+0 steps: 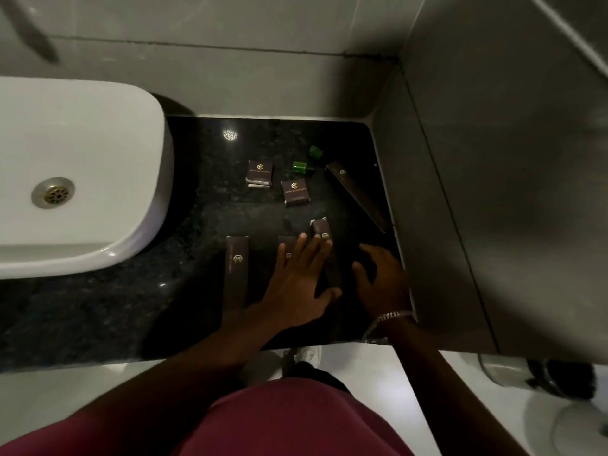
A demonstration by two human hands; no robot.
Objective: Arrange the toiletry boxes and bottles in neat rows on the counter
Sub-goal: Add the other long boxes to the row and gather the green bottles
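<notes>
Long boxes: four are visible. One lies alone at lower centre-left (236,268), two lie under the left hand (297,284), of which the right one (324,238) shows its far end above the fingertips and the other (285,245) only a corner, and one lies slanted at the right edge of the table (357,195).
Small square boxes: I count two or three. One (295,192) lies flat in the centre; the other (260,172), to its left, seems to sit on a second one, but I cannot tell for sure.
Green bottles: two, in the upper centre, one lying (300,167) and one further back (316,151), close together.
Table: dark polished stone (197,179), between the white sink (82,179) on the left and the wall on the right.
Left hand: fingers (302,241) spread flat, pressing on the two long boxes, not closed around anything.
Right hand (381,278): fingers open and curved, resting on the dark table beside the boxes; whether something is under the palm I cannot tell.
Handling, boxes: probably light thin cardboard that slides easily on the glossy stone and dents if squeezed; better to push on the long sides or pinch at the edges.
Handling, bottles: likely small, smooth and ready to roll; take them around the body and stand them upright.
</notes>
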